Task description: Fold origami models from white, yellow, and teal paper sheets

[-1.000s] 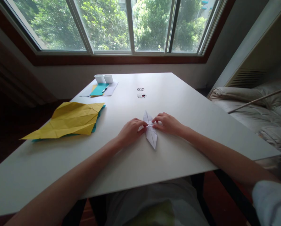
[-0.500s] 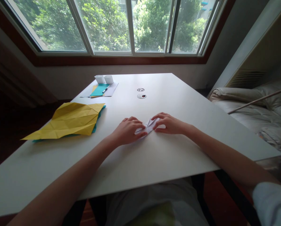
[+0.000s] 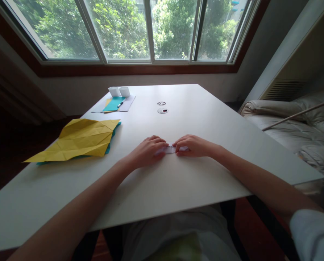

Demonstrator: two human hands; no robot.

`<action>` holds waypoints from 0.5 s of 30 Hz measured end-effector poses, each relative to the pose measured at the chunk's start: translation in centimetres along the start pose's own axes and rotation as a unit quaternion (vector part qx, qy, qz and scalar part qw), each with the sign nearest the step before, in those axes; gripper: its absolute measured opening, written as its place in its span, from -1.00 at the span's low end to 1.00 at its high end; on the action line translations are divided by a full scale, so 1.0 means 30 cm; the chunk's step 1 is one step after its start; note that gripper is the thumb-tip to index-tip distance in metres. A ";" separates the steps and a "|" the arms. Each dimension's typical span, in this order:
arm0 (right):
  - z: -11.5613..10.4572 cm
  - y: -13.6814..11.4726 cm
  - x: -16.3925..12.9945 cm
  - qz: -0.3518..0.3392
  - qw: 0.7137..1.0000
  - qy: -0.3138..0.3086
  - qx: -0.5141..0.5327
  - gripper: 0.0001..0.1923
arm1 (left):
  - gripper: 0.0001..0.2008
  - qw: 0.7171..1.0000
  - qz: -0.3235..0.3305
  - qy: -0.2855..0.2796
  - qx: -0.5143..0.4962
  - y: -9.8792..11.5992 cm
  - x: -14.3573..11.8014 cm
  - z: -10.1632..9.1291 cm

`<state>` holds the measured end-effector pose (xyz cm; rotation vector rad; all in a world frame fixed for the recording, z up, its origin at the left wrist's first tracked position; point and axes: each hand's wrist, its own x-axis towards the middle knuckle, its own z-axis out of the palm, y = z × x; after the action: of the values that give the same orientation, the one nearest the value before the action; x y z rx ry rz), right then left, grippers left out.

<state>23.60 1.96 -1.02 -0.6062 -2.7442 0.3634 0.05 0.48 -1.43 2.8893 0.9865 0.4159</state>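
A small folded white paper piece lies flat on the white table in front of me. My left hand presses down on its left end and my right hand presses on its right end. Fingertips of both hands almost meet over it. Most of the paper is hidden under my fingers; only a short strip shows between them.
A creased yellow sheet over a teal sheet lies at the left. At the far edge are two small white cups, a teal card and a pen on white paper. Two round cable holes are mid-table. A sofa stands to the right.
The white paper stood as a long pointed shape running toward me; it has been turned and folded down flat, and both hands have closed over it, pressing it to the table.
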 end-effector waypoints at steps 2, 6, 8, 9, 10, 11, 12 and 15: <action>0.002 0.003 0.000 0.005 1.000 0.001 -0.008 -0.88 | -0.71 1.000 0.006 0.013 -0.014 0.000 0.001 -0.001; 0.006 0.012 -0.001 0.015 1.000 0.003 -0.013 -0.87 | -0.78 0.999 -0.005 0.003 -0.034 0.003 0.002 0.000; 0.008 0.015 -0.001 0.020 1.000 0.006 -0.015 -0.87 | -0.80 0.999 -0.001 0.004 -0.038 0.004 0.003 0.003; 0.010 0.016 -0.001 0.021 1.000 0.008 -0.017 -0.86 | -0.81 0.999 0.005 0.008 -0.041 0.005 0.003 0.005; 0.011 0.017 0.000 0.022 1.000 0.010 -0.018 -0.86 | -0.80 0.999 0.011 0.011 -0.044 0.005 0.004 0.006; 0.012 0.017 0.000 0.021 1.000 0.012 -0.020 -0.86 | -0.80 0.999 0.015 0.015 -0.048 0.006 0.004 0.007; 0.013 0.017 0.000 0.020 0.999 0.013 -0.022 -0.86 | -0.80 0.998 0.018 0.018 -0.051 0.007 0.005 0.008; 0.016 0.014 0.001 0.015 0.999 0.017 -0.031 -0.86 | -0.80 0.998 0.018 0.022 -0.057 0.010 0.006 0.008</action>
<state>23.57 2.28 -1.57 -0.6647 -2.7248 0.2722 0.42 0.37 -1.57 2.8103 0.8874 0.5225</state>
